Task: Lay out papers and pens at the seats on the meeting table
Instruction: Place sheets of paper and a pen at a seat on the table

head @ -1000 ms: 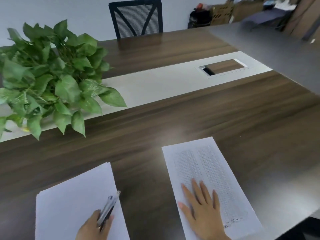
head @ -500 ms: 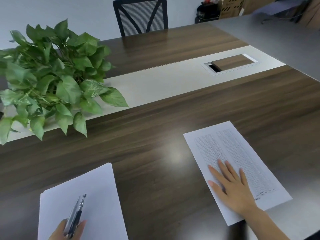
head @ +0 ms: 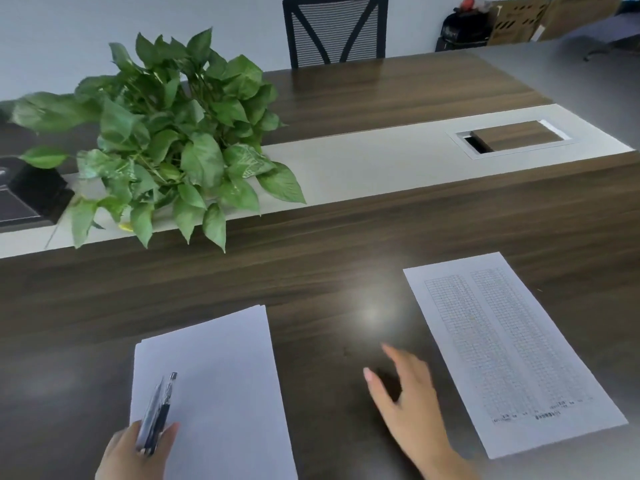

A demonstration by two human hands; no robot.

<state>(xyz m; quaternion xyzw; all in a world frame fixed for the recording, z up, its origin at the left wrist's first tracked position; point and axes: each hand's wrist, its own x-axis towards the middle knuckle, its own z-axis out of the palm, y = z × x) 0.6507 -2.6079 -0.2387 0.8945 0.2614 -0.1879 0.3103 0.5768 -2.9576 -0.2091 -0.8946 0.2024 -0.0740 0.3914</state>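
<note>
A printed sheet (head: 512, 351) with a fine grid lies flat on the dark wooden table (head: 311, 258) at the near right. My right hand (head: 408, 396) hovers just left of it, fingers apart, holding nothing. A stack of blank white papers (head: 221, 382) lies at the near left. My left hand (head: 138, 448) rests on the stack's lower left corner, gripping two or three pens (head: 161, 407) that point away from me.
A leafy green potted plant (head: 173, 140) stands on the table's pale centre strip (head: 363, 164) at the left. A black box (head: 31, 192) sits at the far left. A cable hatch (head: 516, 136) lies in the strip at right. A black mesh chair (head: 336, 29) stands across the table.
My right hand slid the printed sheet to the right, then lifted off it and moved left over bare table. The left hand stayed on the stack with the pens.
</note>
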